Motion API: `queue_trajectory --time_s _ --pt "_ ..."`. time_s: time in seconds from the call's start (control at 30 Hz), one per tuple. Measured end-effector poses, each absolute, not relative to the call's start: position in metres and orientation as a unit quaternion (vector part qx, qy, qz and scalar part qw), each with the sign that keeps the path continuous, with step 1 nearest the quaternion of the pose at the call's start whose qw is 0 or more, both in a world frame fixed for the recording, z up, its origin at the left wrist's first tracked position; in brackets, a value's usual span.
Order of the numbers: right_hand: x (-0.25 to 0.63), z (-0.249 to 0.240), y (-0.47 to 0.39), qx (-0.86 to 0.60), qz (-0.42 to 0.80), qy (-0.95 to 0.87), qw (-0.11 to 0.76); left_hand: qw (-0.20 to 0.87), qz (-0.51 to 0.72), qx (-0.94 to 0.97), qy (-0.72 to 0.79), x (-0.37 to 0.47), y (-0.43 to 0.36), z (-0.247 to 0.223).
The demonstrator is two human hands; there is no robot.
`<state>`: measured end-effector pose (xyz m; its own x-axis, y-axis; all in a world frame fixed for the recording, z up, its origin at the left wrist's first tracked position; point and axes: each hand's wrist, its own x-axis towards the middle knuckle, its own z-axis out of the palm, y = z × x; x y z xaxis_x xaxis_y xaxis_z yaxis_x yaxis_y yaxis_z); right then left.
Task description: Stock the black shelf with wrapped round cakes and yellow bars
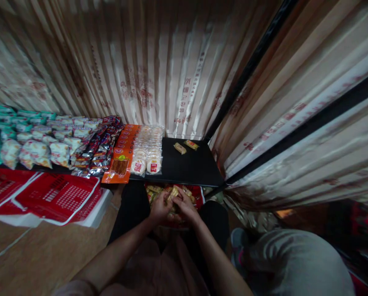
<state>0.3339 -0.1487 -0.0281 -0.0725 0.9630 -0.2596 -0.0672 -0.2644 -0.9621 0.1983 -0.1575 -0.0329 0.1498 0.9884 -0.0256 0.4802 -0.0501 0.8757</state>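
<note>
My left hand [160, 206] and my right hand [184, 204] meet low between my knees, just below the front edge of a black shelf [188, 170]. Pinched between the fingers of both is a small yellow-wrapped snack [174, 192]. Beneath them a red bag [200, 198] stands open, filled with similar wrapped snacks [153, 191]; my hands cover part of it. Two more snacks of this kind, one at the left [180, 148] and one at the right [191, 144], lie apart on the black surface.
Along the shelf to the left run white round crackers in clear wrap [146, 160], orange packets [122, 152], dark shiny packets [102, 144] and white-and-green bags [34, 152]. Red printed bags [57, 197] hang below. Printed curtains [159, 70] stand behind; another person's leg [297, 259] is at the right.
</note>
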Motion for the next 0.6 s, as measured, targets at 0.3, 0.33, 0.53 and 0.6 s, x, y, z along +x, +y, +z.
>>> queue_trajectory --time_s 0.3,0.33,0.53,0.6 --pt "0.325 -0.014 -0.158 -0.548 0.574 -0.433 0.428 0.468 0.374 0.575 0.557 0.196 -0.172 -0.027" --pt "0.325 -0.014 -0.160 -0.551 0.576 -0.430 0.424 0.492 0.376 0.551 0.560 0.195 -0.173 -0.029" --pt "0.325 -0.016 -0.166 -0.548 0.602 -0.409 0.412 0.621 0.387 0.397 0.554 0.194 -0.176 -0.034" --pt "0.324 -0.018 -0.164 -0.537 0.606 -0.408 0.422 0.637 0.398 0.370 0.547 0.194 -0.175 -0.032"
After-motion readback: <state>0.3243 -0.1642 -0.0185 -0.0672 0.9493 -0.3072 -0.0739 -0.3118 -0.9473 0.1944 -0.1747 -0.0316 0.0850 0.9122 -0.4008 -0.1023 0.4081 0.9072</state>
